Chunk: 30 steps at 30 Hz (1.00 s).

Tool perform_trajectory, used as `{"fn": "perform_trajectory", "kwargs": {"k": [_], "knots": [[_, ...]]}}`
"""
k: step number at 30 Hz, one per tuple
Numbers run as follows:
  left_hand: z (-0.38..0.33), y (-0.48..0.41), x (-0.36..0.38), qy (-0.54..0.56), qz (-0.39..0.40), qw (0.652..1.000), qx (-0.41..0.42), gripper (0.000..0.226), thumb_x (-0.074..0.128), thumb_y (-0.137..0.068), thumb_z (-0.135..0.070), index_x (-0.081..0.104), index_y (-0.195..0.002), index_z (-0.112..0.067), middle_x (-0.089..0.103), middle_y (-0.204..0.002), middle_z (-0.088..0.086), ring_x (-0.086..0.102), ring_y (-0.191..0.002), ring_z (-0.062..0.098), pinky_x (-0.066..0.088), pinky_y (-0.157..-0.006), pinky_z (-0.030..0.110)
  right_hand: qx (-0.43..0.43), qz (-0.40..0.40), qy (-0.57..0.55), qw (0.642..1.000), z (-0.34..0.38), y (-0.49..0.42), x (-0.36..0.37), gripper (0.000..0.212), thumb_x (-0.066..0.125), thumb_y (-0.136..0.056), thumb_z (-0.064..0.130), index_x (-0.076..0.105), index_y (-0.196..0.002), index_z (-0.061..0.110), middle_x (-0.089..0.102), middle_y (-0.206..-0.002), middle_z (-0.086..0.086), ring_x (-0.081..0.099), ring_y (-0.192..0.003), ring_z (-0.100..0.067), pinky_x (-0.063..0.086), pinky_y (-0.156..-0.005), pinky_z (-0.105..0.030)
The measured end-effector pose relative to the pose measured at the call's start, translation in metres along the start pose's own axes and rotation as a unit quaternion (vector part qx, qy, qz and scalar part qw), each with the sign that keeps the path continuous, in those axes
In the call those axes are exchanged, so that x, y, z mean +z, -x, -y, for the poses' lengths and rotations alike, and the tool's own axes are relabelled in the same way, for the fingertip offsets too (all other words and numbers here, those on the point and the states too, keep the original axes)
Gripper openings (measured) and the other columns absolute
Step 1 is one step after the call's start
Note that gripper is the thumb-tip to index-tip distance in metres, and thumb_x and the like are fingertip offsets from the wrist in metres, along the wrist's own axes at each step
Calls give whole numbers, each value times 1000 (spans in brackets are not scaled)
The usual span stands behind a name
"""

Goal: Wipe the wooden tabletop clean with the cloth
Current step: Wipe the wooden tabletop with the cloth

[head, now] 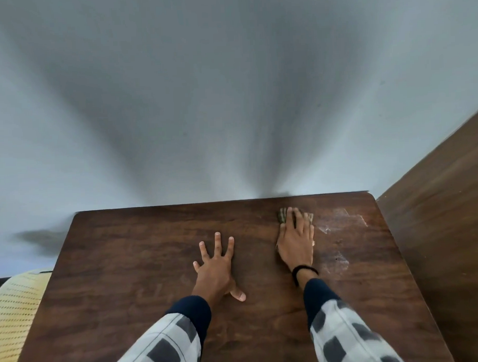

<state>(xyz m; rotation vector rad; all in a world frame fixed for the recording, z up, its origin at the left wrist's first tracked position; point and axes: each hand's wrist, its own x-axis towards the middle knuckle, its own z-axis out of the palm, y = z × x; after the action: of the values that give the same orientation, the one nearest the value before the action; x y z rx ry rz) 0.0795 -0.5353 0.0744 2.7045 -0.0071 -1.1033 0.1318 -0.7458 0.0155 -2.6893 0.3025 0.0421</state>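
Down at the near edge, two white-and-grey checked sleeves (167, 343) with navy cuffs reach out over the dark brown wooden tabletop (127, 266). First up, the left hand (216, 265): fingers spread and straight, palm planted on bare wood, gripping nothing, just bracing. Further out, past a thin black wristband (303, 271), the right hand (297, 241) lies flat on the striped olive-and-tan cloth (282, 216). No closed grip here; the fingers are straight and pressing, and the cloth peeks out around the fingertips near the far right of the tabletop. Just right of that hand are the whitish smears (339, 224), one patch level with the wrist, another by the knuckles. That looks like the work left to do. Best play, I'd say: keep the palm weight even, sweep sideways into the marks in overlapping passes, and bunch the cloth a little so it doesn't slip out from under the fingers. Mind the far edge, as dust could be pushed off against the pale grey wall (229, 100) beyond.
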Motion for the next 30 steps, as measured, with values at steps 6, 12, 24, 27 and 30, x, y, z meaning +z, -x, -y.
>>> {"fn": "perform_trajectory", "kwargs": {"k": [6, 12, 24, 27, 30], "knots": [[0, -1, 0, -7, 2, 1000, -2, 153, 91, -56, -52, -26, -152, -34, -42, -155, 0, -29, -143, 47, 10, -112, 72, -141, 58, 43, 987, 14, -5, 11, 52, 21, -109, 33, 23, -160, 23, 20, -167, 3, 8, -155, -22, 3, -124, -43], [-1, 1, 0, -4, -1, 1000, -5, 153, 91, -56, -52, -26, -153, -34, -43, -154, -1, -29, -143, 47, 10, -113, 71, -2, 4, 12, 1000, -10, -25, -5, 52, 25, -108, 29, 23, -160, 19, 21, -167, 0, 9, -155, -26, 6, -126, -47], [-1, 3, -1, 3, -3, 1000, -1, 153, 91, -56, -52, -25, -153, -35, -42, -155, -2, -28, -143, 46, 10, -113, 71, 13, 21, 16, 1000, -26, -26, -13, 53, 27, -109, 29, 18, -161, 25, 13, -168, 6, 4, -155, -22, 5, -125, -48], [-2, 1, -2, 1, 0, 1000, -4, 153, 92, -56, -52, -26, -153, -34, -43, -155, -1, -28, -143, 47, 10, -113, 71, 26, -20, 17, 999, -31, 24, -9, 53, 29, -108, 28, 24, -159, 19, 20, -167, 0, 11, -154, -30, 10, -124, -52], [-3, 1, -3, 0, 6, 1000, -7, 153, 92, -56, -51, -26, -153, -34, -42, -155, 0, -27, -143, 48, 11, -113, 71, -69, 31, 39, 996, -17, 66, 7, 56, 18, -106, 36, 26, -159, 21, 22, -166, 1, 16, -154, -26, 16, -124, -52]]}}
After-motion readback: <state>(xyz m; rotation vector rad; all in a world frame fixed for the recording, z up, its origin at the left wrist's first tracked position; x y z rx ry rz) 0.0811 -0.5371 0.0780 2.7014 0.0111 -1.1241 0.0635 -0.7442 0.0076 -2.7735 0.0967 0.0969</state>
